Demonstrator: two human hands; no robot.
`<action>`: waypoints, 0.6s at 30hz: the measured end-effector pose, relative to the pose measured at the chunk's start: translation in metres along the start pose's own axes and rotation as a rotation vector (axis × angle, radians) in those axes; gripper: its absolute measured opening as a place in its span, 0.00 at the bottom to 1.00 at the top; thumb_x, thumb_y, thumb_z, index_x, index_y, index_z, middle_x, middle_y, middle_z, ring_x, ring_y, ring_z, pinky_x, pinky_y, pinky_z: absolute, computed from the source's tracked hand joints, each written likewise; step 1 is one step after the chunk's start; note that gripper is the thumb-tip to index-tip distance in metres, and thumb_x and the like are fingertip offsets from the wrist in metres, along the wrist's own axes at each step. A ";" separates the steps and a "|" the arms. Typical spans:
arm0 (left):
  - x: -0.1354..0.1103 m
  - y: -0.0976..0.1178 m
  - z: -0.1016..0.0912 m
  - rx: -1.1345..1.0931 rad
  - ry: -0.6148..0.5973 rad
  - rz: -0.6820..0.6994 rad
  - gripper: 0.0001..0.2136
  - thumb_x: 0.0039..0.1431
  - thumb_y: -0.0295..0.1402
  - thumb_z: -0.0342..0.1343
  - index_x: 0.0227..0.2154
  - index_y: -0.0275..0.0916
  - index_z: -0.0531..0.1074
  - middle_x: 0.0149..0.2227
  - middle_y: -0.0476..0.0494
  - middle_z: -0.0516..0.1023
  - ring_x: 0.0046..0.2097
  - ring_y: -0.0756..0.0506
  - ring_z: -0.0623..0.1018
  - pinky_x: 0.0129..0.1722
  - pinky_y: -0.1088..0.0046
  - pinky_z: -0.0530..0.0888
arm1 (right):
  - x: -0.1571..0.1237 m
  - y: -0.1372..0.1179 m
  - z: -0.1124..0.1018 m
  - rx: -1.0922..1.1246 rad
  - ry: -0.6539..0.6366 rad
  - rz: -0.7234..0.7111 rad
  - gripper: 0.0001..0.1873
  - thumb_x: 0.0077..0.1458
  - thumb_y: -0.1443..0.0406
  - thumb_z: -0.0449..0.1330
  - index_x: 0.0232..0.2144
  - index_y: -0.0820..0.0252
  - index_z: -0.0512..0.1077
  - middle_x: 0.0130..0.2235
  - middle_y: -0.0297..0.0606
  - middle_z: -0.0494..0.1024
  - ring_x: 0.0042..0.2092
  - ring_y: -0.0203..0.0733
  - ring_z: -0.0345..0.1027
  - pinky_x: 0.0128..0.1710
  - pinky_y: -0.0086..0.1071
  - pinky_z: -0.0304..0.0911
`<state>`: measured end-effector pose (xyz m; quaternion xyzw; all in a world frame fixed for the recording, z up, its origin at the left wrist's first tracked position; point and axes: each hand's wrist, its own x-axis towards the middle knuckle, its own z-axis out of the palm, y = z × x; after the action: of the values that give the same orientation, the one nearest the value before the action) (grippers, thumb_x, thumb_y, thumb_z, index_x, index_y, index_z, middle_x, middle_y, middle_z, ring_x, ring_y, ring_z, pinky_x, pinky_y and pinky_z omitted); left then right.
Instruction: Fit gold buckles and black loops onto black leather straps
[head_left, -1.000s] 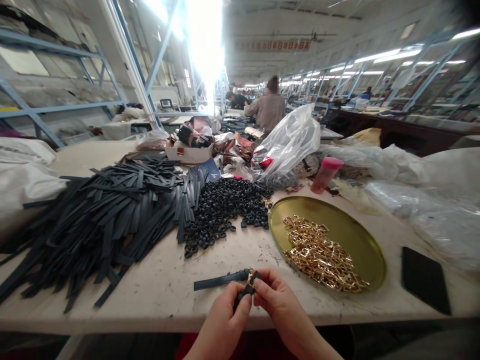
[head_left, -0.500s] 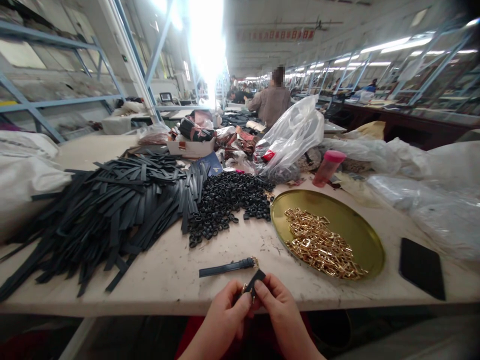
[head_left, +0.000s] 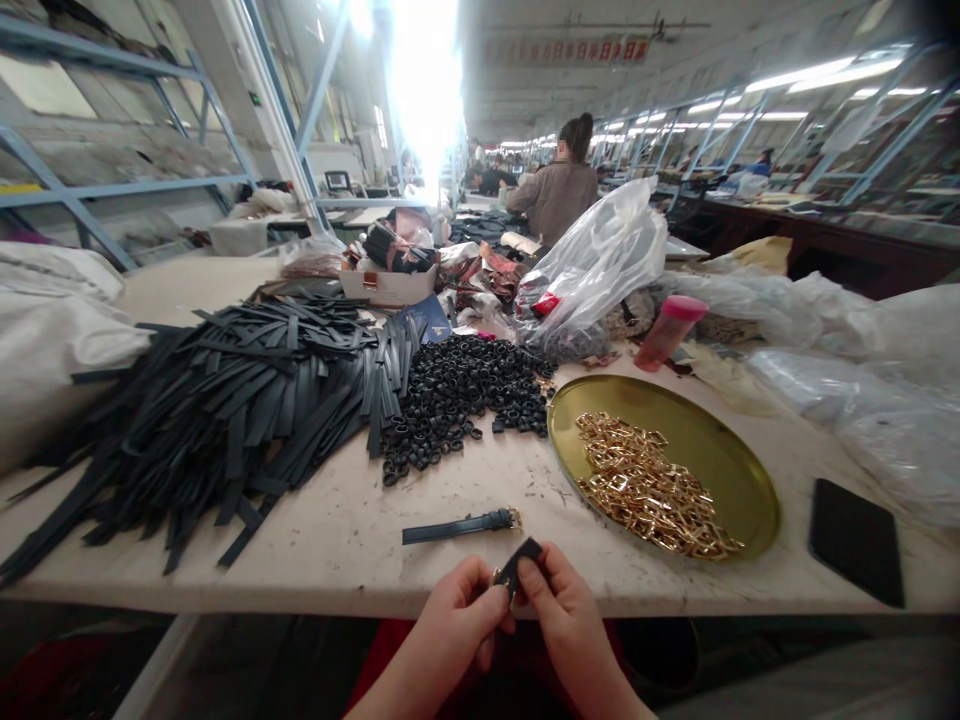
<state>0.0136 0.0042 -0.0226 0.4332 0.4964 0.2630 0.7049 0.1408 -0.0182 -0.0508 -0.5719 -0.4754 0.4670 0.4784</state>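
Note:
Between my two hands, close to the table's front edge, is a short black strap [head_left: 520, 562] with a gold buckle [head_left: 512, 598] partly hidden by my fingers. The fingers of my left hand [head_left: 472, 605] pinch it at the buckle end. My right hand [head_left: 556, 592] grips its upper end between thumb and fingers. Just beyond them lies another black strap [head_left: 457, 528] with a black loop around it and a gold buckle [head_left: 514, 518] at its right end. Gold buckles [head_left: 652, 490] lie heaped on a round gold tray [head_left: 720, 450] to the right.
Black strips [head_left: 247, 400] are piled at the left, beside a heap of black loops [head_left: 472, 390]. A pink-lidded container [head_left: 670, 332], a clear plastic bag [head_left: 600, 260] and a dark phone-like slab [head_left: 856, 540] are on the table [head_left: 315, 570]. A person [head_left: 562, 190] is farther back.
The view has shifted slightly, so the table things appear a little to the right. Both hands keep hold of the strap, which has barely moved between them.

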 end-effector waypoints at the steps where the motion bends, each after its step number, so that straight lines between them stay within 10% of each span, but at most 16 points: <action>1: 0.001 -0.001 0.000 0.000 -0.001 0.001 0.10 0.43 0.39 0.51 0.21 0.40 0.58 0.18 0.53 0.70 0.12 0.58 0.60 0.12 0.82 0.51 | 0.000 0.000 0.000 0.003 -0.014 0.001 0.15 0.55 0.54 0.50 0.23 0.56 0.63 0.22 0.31 0.66 0.26 0.38 0.60 0.26 0.29 0.57; 6: 0.000 -0.003 0.001 0.114 0.072 0.013 0.08 0.45 0.36 0.49 0.20 0.40 0.57 0.16 0.56 0.66 0.14 0.57 0.58 0.14 0.81 0.52 | -0.001 -0.005 -0.005 -0.153 -0.085 -0.236 0.08 0.53 0.62 0.53 0.25 0.56 0.66 0.28 0.34 0.69 0.32 0.40 0.62 0.33 0.31 0.56; 12: -0.008 0.001 -0.003 0.373 0.118 0.103 0.10 0.47 0.35 0.51 0.19 0.40 0.57 0.17 0.56 0.63 0.21 0.54 0.62 0.20 0.80 0.58 | 0.008 -0.003 -0.003 0.175 -0.195 0.138 0.13 0.46 0.57 0.59 0.21 0.58 0.62 0.21 0.27 0.63 0.25 0.35 0.56 0.25 0.28 0.54; 18: 0.011 -0.001 -0.018 0.251 0.049 0.084 0.13 0.47 0.40 0.53 0.19 0.40 0.56 0.14 0.58 0.62 0.17 0.55 0.60 0.17 0.80 0.56 | 0.016 -0.003 0.000 0.170 -0.181 0.062 0.16 0.44 0.53 0.60 0.22 0.58 0.64 0.20 0.27 0.61 0.25 0.34 0.55 0.25 0.27 0.53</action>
<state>0.0012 0.0185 -0.0314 0.5316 0.5240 0.2386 0.6212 0.1422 -0.0016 -0.0487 -0.4992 -0.4573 0.5699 0.4658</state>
